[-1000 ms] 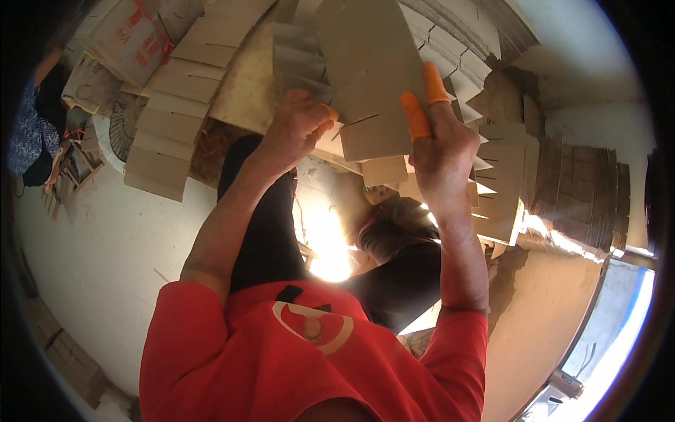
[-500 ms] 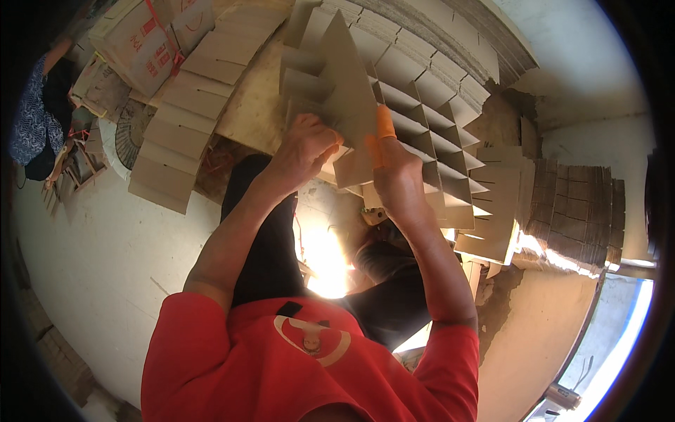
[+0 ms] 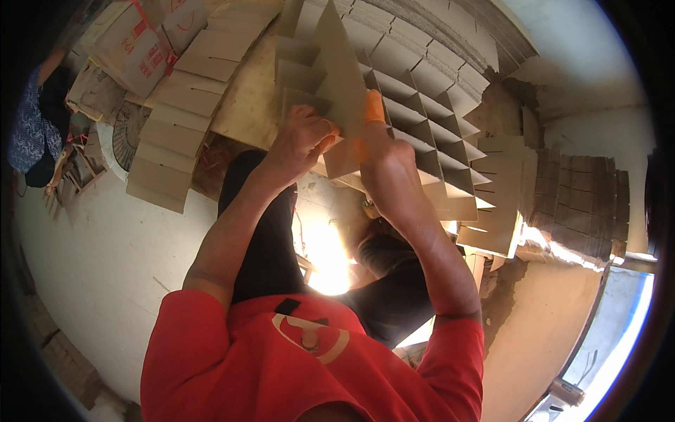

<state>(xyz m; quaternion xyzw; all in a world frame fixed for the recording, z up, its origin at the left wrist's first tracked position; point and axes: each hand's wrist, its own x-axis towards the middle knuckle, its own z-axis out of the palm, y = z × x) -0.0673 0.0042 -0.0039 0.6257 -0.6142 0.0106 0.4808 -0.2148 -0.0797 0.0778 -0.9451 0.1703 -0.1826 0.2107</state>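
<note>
Right hand, in smooth orange finger cots, pinched a flat tan cardboard strip slanting at the square-celled cardboard grid; left hand curled, hold unclear.

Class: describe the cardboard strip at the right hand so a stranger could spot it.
Find the big cardboard grid at the upper centre. Toward its left side, the right hand has orange-covered fingers on a cardboard strip. Unlike its neighbours, it sticks up above the grid, appearing to narrow to a point.
</note>
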